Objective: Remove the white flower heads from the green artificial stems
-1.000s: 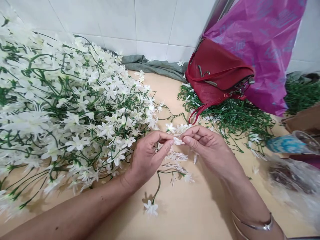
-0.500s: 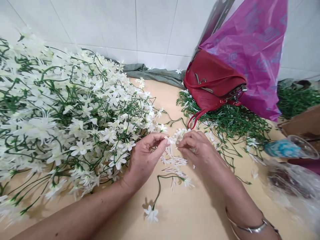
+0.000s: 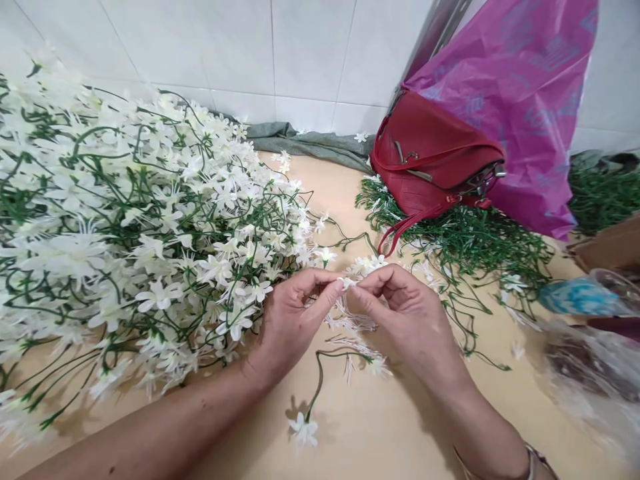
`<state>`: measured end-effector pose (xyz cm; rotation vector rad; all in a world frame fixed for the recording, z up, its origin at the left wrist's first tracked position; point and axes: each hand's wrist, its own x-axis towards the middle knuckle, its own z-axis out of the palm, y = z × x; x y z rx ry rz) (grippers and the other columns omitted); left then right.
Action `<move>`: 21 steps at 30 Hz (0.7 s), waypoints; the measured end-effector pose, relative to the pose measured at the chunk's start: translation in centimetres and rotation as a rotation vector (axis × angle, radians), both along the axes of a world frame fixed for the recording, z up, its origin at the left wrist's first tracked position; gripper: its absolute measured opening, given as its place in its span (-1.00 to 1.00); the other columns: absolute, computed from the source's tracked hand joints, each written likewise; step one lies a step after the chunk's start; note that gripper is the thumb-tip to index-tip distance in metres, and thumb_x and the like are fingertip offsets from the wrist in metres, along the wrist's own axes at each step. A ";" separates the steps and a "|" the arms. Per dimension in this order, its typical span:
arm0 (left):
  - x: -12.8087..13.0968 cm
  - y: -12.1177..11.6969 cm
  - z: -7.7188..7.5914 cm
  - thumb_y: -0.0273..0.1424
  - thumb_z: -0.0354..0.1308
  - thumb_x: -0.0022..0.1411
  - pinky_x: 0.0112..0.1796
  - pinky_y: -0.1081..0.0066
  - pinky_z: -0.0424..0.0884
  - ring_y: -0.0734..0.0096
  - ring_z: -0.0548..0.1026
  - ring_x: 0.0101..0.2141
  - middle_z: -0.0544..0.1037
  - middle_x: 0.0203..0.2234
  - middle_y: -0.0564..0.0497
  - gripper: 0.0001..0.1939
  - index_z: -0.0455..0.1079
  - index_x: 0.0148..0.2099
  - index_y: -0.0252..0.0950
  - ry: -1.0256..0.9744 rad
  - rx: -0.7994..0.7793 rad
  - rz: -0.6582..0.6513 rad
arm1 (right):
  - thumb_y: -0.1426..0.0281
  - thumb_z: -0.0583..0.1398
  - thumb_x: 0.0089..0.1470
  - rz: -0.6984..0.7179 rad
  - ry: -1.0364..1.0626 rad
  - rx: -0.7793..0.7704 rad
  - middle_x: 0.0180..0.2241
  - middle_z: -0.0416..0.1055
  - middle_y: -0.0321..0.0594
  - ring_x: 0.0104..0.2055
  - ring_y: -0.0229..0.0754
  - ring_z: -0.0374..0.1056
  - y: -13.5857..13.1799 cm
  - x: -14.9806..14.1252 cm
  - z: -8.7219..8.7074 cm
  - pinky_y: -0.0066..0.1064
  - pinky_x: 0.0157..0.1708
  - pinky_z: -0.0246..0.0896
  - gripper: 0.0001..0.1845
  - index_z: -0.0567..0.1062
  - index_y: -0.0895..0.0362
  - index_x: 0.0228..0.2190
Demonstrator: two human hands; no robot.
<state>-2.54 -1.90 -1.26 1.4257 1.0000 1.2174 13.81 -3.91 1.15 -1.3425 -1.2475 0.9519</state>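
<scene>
My left hand point(image 3: 293, 317) and my right hand point(image 3: 407, 313) meet at the middle of the table, fingertips pinched together on a small white artificial flower point(image 3: 346, 283). Under them lies a green stem point(image 3: 320, 373) with white blossoms and a loose flower point(image 3: 304, 430) at its near end. White stamen pieces point(image 3: 350, 323) lie just below the fingers. A big heap of white artificial flower sprays point(image 3: 125, 220) fills the left side, right beside my left hand.
A red handbag point(image 3: 433, 157) rests on a pile of bare green stems point(image 3: 465, 237) at the back right, with a purple plastic bag point(image 3: 520, 100) behind it. A grey cloth point(image 3: 310, 141) lies by the tiled wall. Clear plastic bags point(image 3: 590, 360) sit at the right edge.
The hands stay pinched on the small flower, shifting slightly; the right hand's fingers have regripped it. The view swayed a little left then back.
</scene>
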 end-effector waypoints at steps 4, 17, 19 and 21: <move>0.2 0.0 0.1 -0.43 0.25 0.34 -0.22 0.43 0.46 0.41 0.59 -0.32 0.69 -0.35 0.04 -0.89 0.62 -0.19 -0.25 0.050 0.059 -0.014 | 0.32 0.42 -0.01 0.006 0.116 -0.039 -0.50 0.42 -0.39 -0.44 -0.27 0.31 0.1 0.0 -0.2 -0.41 -0.39 0.24 -0.72 0.44 0.07 -0.33; 0.2 -0.3 0.5 -0.45 0.24 0.34 -0.15 0.35 0.54 0.36 0.63 -0.28 0.71 -0.29 0.01 -0.90 0.60 -0.20 -0.22 0.077 0.144 0.014 | 0.32 0.46 -0.02 0.013 0.242 -0.077 -0.51 0.47 -0.40 -0.47 -0.29 0.35 0.2 0.2 0.1 -0.42 -0.41 0.32 -0.62 0.57 0.07 -0.13; 0.2 -0.3 0.5 -0.43 0.25 0.34 -0.15 0.34 0.55 0.34 0.63 -0.27 0.71 -0.30 0.00 -0.91 0.60 -0.20 -0.22 0.061 0.128 0.024 | 0.30 0.47 -0.02 0.012 0.261 -0.088 -0.51 0.49 -0.39 -0.47 -0.28 0.36 0.2 0.1 -0.1 -0.41 -0.40 0.32 -0.62 0.58 0.06 -0.14; 0.3 -0.3 0.4 -0.43 0.24 0.35 -0.13 0.33 0.55 0.33 0.64 -0.25 0.72 -0.28 -0.02 -0.90 0.60 -0.18 -0.23 0.045 0.114 0.009 | 0.29 0.47 -0.03 0.035 0.271 -0.107 -0.51 0.50 -0.38 -0.46 -0.28 0.36 0.2 0.2 -0.2 -0.41 -0.40 0.31 -0.63 0.61 0.05 -0.15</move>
